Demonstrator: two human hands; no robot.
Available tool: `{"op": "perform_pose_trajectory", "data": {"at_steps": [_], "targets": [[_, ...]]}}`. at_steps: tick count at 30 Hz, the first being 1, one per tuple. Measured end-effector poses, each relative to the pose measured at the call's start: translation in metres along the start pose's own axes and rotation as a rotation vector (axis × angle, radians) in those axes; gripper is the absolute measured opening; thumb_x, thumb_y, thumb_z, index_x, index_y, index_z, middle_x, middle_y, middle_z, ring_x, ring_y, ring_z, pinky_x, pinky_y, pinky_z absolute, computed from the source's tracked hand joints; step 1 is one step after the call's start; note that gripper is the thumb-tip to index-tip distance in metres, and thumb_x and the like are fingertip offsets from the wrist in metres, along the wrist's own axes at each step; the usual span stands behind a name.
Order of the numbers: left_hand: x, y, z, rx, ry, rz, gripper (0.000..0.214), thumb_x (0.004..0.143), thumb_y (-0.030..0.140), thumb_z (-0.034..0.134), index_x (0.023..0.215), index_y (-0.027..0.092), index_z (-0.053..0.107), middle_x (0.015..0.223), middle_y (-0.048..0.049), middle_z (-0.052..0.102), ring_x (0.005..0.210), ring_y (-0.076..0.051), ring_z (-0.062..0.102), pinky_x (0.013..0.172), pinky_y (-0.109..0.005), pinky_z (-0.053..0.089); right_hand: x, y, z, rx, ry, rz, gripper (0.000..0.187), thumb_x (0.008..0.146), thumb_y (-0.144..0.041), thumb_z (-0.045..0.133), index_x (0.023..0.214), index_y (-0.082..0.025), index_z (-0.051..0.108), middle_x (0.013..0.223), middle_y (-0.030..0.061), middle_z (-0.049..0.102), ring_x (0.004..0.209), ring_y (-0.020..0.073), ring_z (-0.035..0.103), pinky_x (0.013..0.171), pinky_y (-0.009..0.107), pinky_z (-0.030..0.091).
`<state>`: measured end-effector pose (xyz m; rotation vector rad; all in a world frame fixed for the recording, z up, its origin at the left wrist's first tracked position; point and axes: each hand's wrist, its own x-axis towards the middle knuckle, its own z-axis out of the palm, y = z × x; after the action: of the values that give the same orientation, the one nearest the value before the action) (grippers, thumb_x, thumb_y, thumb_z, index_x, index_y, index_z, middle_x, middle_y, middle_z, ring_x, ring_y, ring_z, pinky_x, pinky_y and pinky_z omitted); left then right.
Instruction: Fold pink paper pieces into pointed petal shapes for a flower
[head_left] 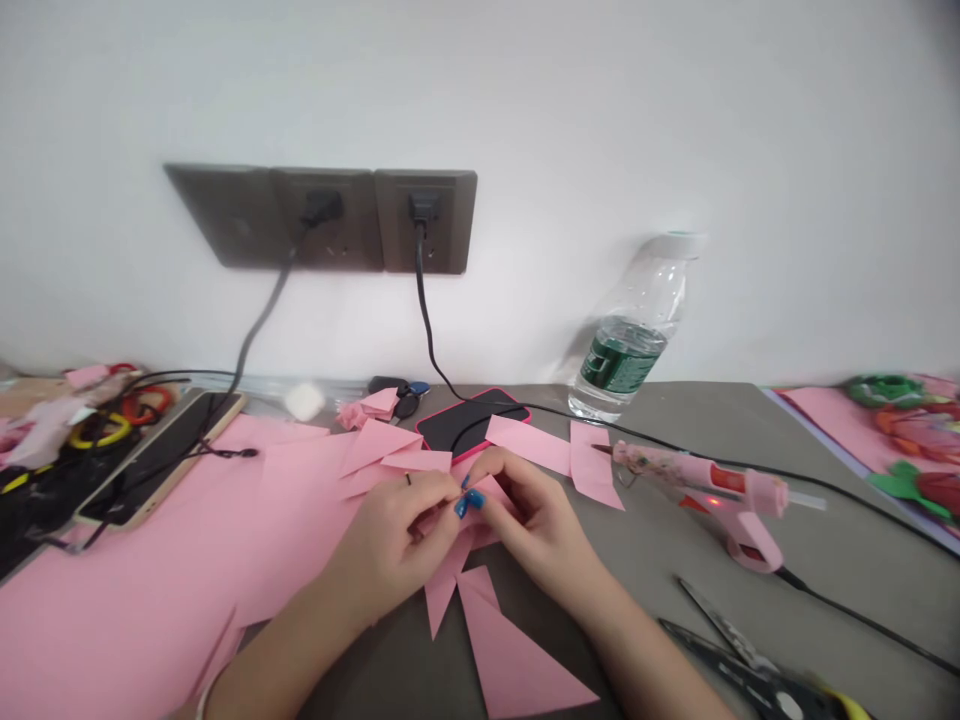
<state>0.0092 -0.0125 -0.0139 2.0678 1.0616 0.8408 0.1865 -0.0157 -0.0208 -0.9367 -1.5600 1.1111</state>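
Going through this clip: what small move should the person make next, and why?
Probably pinch the small pink paper piece tighter, since the fingertips of the left hand and right hand both meet on it, while the hot glue gun lies untouched to the right.

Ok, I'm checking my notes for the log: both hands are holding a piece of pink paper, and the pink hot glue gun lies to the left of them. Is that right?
Not quite: the pink hot glue gun lies to the right of the hands, as the head view shows. The rest stands: the left hand and right hand are holding a piece of pink paper.
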Motion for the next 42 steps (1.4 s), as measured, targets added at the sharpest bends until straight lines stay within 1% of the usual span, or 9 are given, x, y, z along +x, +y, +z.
{"op": "perform_pose_trajectory", "data": {"at_steps": [7, 12, 15, 18, 26, 30, 34, 38, 42], "targets": [[-0.001, -0.003, -0.003, 0.084, 0.177, 0.027, 0.013, 0.096, 0.018, 0.052, 0.088, 0.020, 0.061, 0.077, 0.0026, 0.065, 0.060, -0.010, 0.055, 0.056, -0.020, 0.040, 0.001, 0.005, 0.002, 0.027, 0.088, -0.016, 0.006, 0.089, -0.016, 0.057, 0.086, -0.021, 0.059, 0.080, 0.0020, 0.064, 0.068, 0.0150, 0.058, 0.059, 0.025, 0.045], [-0.002, -0.004, 0.001, 0.080, 0.181, 0.108, 0.015, 0.095, 0.014, 0.051, 0.094, 0.020, 0.065, 0.081, 0.0004, 0.070, 0.064, -0.011, 0.060, 0.057, -0.019, 0.044, 0.002, 0.004, 0.001, -0.092, 0.138, -0.109, 0.013, 0.085, -0.009, 0.058, 0.082, -0.021, 0.063, 0.079, 0.0022, 0.065, 0.073, 0.0170, 0.061, 0.066, 0.027, 0.047], [-0.001, -0.004, 0.002, 0.042, 0.164, 0.042, 0.017, 0.096, 0.016, 0.050, 0.101, 0.019, 0.066, 0.086, -0.0016, 0.072, 0.063, -0.011, 0.062, 0.055, -0.020, 0.046, 0.002, 0.003, -0.002, -0.135, 0.190, -0.131, 0.014, 0.085, -0.009, 0.057, 0.082, -0.021, 0.063, 0.077, 0.0018, 0.065, 0.071, 0.0170, 0.060, 0.064, 0.028, 0.047], [0.000, -0.003, 0.002, 0.022, 0.169, 0.002, 0.017, 0.097, 0.018, 0.051, 0.094, 0.019, 0.067, 0.079, -0.0007, 0.069, 0.064, -0.012, 0.063, 0.056, -0.021, 0.047, 0.002, 0.004, -0.003, -0.145, 0.200, -0.151, 0.013, 0.087, -0.010, 0.058, 0.083, -0.021, 0.063, 0.078, 0.0021, 0.065, 0.072, 0.0174, 0.061, 0.065, 0.028, 0.047], [-0.002, 0.000, -0.001, 0.143, 0.223, 0.236, 0.014, 0.094, 0.010, 0.052, 0.091, 0.018, 0.063, 0.077, -0.0015, 0.067, 0.070, -0.013, 0.063, 0.062, -0.021, 0.049, 0.001, 0.001, 0.001, -0.184, 0.128, -0.265, 0.017, 0.084, -0.006, 0.058, 0.082, -0.022, 0.062, 0.082, 0.0030, 0.066, 0.077, 0.0190, 0.062, 0.068, 0.031, 0.048], [-0.002, -0.001, -0.003, 0.244, 0.223, 0.351, 0.019, 0.092, 0.006, 0.051, 0.097, 0.020, 0.063, 0.087, -0.0046, 0.070, 0.079, -0.016, 0.066, 0.072, -0.026, 0.054, 0.000, -0.004, 0.004, -0.208, 0.146, -0.290, 0.022, 0.079, -0.001, 0.058, 0.079, -0.023, 0.061, 0.078, 0.0018, 0.065, 0.076, 0.0191, 0.061, 0.069, 0.032, 0.046], [-0.002, -0.001, -0.008, 0.301, 0.255, 0.450, 0.023, 0.090, 0.003, 0.050, 0.099, 0.021, 0.061, 0.086, -0.0042, 0.068, 0.075, -0.015, 0.063, 0.069, -0.027, 0.054, 0.000, -0.005, 0.003, -0.141, 0.159, -0.276, 0.022, 0.079, -0.001, 0.058, 0.074, -0.023, 0.060, 0.075, 0.0015, 0.063, 0.072, 0.0184, 0.060, 0.066, 0.032, 0.046], [-0.001, 0.001, -0.017, 0.289, 0.324, 0.451, 0.024, 0.088, 0.000, 0.050, 0.098, 0.020, 0.060, 0.086, -0.0046, 0.065, 0.076, -0.015, 0.062, 0.068, -0.026, 0.054, 0.003, 0.004, -0.009, -0.080, 0.299, -0.240, 0.017, 0.082, -0.008, 0.060, 0.073, -0.022, 0.059, 0.078, 0.0026, 0.060, 0.073, 0.0188, 0.058, 0.066, 0.032, 0.045], [0.000, 0.001, -0.021, 0.200, 0.451, 0.334, 0.021, 0.088, 0.000, 0.050, 0.087, 0.019, 0.057, 0.076, -0.0008, 0.058, 0.071, -0.013, 0.058, 0.065, -0.024, 0.049, 0.005, 0.010, -0.016, 0.014, 0.417, -0.192, 0.014, 0.089, -0.018, 0.061, 0.076, -0.023, 0.060, 0.079, 0.0033, 0.059, 0.077, 0.0196, 0.056, 0.069, 0.032, 0.045]]}}
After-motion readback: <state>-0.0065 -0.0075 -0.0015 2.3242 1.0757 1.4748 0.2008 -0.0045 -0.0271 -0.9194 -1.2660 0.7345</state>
